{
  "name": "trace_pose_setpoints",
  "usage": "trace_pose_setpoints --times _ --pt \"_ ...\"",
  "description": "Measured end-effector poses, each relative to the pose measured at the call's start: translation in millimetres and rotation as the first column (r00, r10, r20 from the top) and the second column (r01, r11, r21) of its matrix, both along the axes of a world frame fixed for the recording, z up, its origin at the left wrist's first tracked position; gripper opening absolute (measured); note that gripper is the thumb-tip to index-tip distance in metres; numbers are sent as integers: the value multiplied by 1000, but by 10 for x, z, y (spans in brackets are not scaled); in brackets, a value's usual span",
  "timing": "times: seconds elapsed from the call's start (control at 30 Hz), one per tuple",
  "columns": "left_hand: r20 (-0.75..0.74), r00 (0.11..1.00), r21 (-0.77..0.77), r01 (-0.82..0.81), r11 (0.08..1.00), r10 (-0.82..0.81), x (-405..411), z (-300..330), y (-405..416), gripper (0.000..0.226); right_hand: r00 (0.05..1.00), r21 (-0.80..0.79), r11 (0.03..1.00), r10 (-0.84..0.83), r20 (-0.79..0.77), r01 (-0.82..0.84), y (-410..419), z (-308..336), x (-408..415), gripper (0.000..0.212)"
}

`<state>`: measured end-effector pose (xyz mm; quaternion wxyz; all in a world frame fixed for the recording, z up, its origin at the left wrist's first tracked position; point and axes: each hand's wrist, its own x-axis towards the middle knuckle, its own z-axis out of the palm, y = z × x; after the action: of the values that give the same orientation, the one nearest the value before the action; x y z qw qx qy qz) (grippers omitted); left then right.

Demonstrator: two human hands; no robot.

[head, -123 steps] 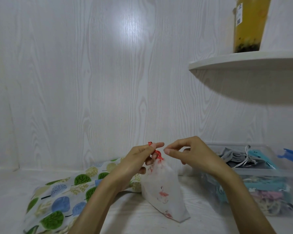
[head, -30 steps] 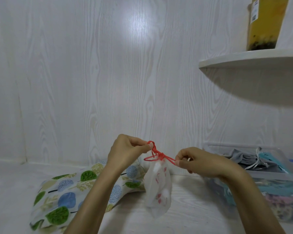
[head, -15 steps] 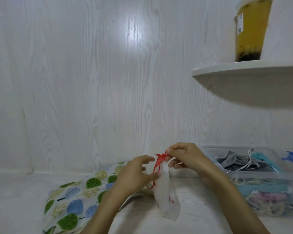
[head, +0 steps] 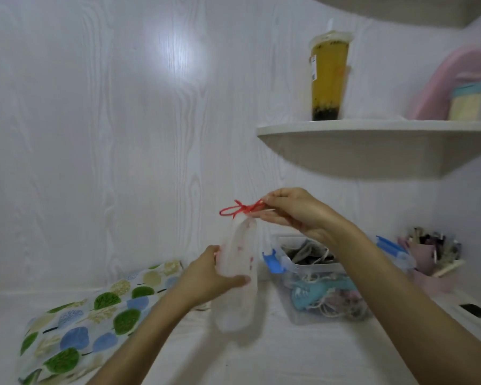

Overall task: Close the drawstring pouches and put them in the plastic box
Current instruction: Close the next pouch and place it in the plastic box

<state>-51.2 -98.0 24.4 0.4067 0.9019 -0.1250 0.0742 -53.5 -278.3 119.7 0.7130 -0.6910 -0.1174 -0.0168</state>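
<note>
While the white pouch (head: 238,276) is held up off the pale surface (head: 261,357), its red drawstring (head: 238,209) is seen tied at the neck, a loop sticking out to the left. The right hand (head: 295,215) is raised at the top of the pouch, and the right end of the drawstring is pinched between thumb and fingertips; the other fingers are curled beneath. Lower down, the pouch's middle is gripped by the left hand (head: 208,276), with the thumb laid across the front of the fabric and the fingers wrapped behind. Small red marks are made out on the white fabric, though the frame is blurred and the print cannot be read. The pouch hangs long and narrow, its bottom end dangling just above the surface.

To the right, behind the right forearm, the plastic box (head: 311,290) is seen, clear-walled, with blue clips (head: 272,262) on its ends. Several pouches are already lying inside it, grey ones on top and a teal one (head: 317,291) lower down, with pale cords tangled among them. The held pouch is outside the box, just to its left.

At the lower left, a leaf-print cloth (head: 81,323) in green, blue and cream is spread on the surface. Up on the wall shelf (head: 372,129), a tall cup of yellow drink (head: 328,79) is stood.
</note>
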Motion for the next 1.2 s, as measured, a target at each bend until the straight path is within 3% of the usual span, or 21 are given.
trace_pose_setpoints --times 0.07,0.17,0.33,0.43,0.5,0.57,0.63,0.7,0.77,0.8,0.87,0.97,1.03,1.2 --pt "35 994 -6 -100 995 100 98 32 -55 57 998 84 995 -52 30 50 -210 117 -84 18" --pt "145 984 -91 -91 992 103 220 211 -211 36 985 249 958 -162 50 145 -619 224 -189 22" --pt "406 907 -94 -77 993 108 417 616 -788 29 911 420 844 -404 88 334 -1251 131 -174 14" --pt "591 781 -51 -215 975 202 508 715 -1176 20 754 280 752 -645 123 597 -1596 -137 -22 9" --pt "645 735 -49 -230 972 207 557 632 -1363 19 722 40 725 -688 74 688 -1809 -431 119 15" --pt "547 837 155 -130 979 24 653 416 -1522 22 725 -234 696 -686 63 679 -2032 -736 255 22" --pt "291 937 467 38 883 -194 705 171 -1585 33 713 -433 593 -673 197 679 -2180 -957 332 29" --pt "255 941 524 57 850 -221 761 59 -1533 34 706 -522 491 -594 385 698 -2193 -1049 321 32" --pt "380 907 433 0 902 -182 831 36 -1474 35 769 -571 518 -480 423 637 -2093 -1068 314 37" --pt "362 910 416 35 908 -201 859 44 -1461 38 820 -613 545 -402 408 572 -2015 -1058 323 39" --pt "152 943 488 190 852 -297 880 54 -1487 45 911 -758 505 -255 325 412 -1877 -1070 416 41" --pt "-71 945 731 267 628 -319 929 -8 -1546 49 968 -945 245 -180 175 217 -1732 -1069 538 48" --pt "-95 951 805 246 540 -293 1033 -37 -1552 51 973 -982 172 -226 38 79 -1705 -1036 592 60" --pt "-183 960 848 263 460 -213 1208 -121 -1571 60 941 -922 369 -258 -220 -114 -1763 -1000 814 68"
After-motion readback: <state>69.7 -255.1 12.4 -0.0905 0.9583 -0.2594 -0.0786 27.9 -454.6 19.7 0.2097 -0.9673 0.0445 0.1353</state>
